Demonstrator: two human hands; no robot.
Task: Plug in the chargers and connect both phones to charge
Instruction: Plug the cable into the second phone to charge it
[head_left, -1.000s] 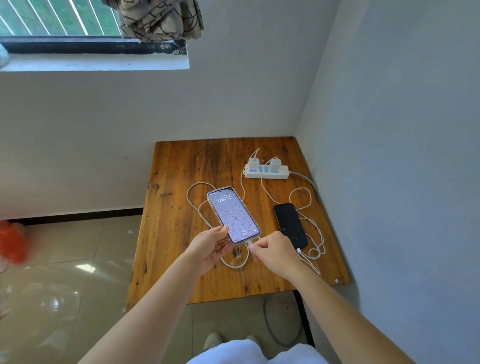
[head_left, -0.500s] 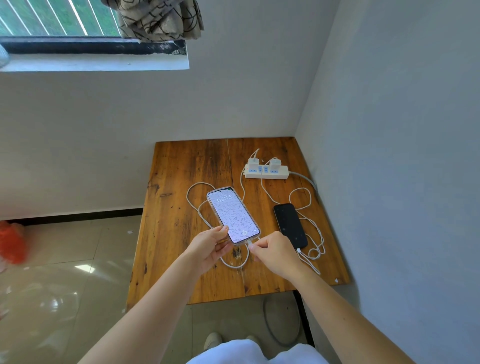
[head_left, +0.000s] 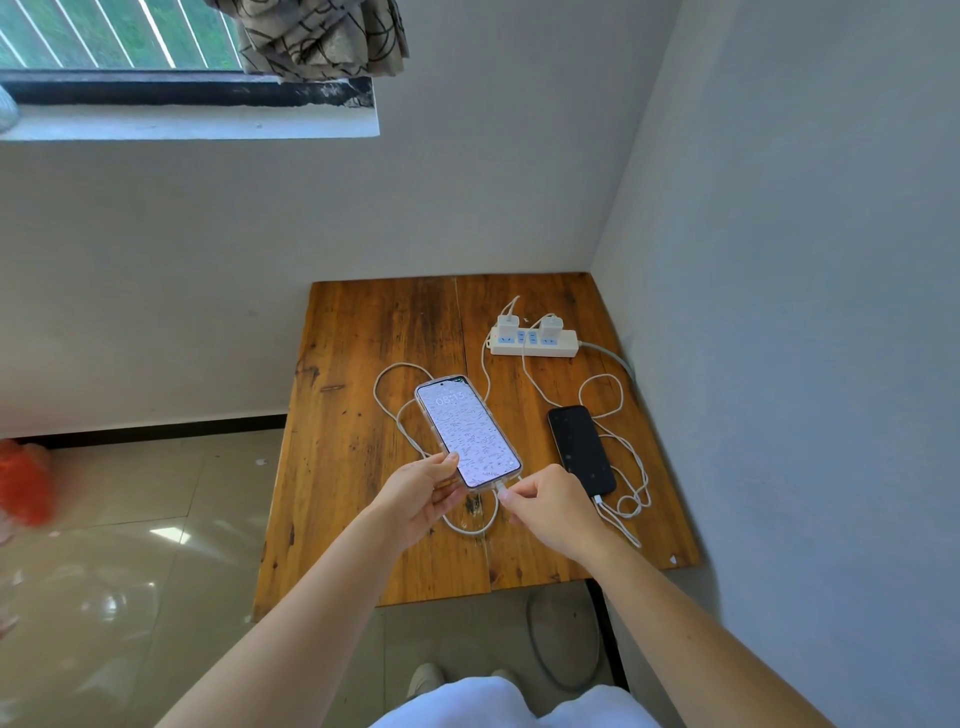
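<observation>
A phone with a lit pale screen (head_left: 467, 432) is held over the wooden table (head_left: 353, 415). My left hand (head_left: 421, 493) grips its lower left corner. My right hand (head_left: 550, 506) pinches the white cable plug (head_left: 501, 489) at the phone's bottom edge. A black phone (head_left: 582, 449) lies flat on the right with a white cable (head_left: 628, 499) at its bottom end. Two white chargers (head_left: 550, 326) stand in the white power strip (head_left: 535, 344) at the back.
The table stands in a corner, with walls close behind and on the right. Loose white cable loops (head_left: 395, 395) lie around both phones. A grey cord (head_left: 608, 353) runs from the strip off the right edge. Tiled floor and a red object (head_left: 23, 486) are to the left.
The lit phone's screen has brightened slightly; both hands stay almost still at its bottom edge.
</observation>
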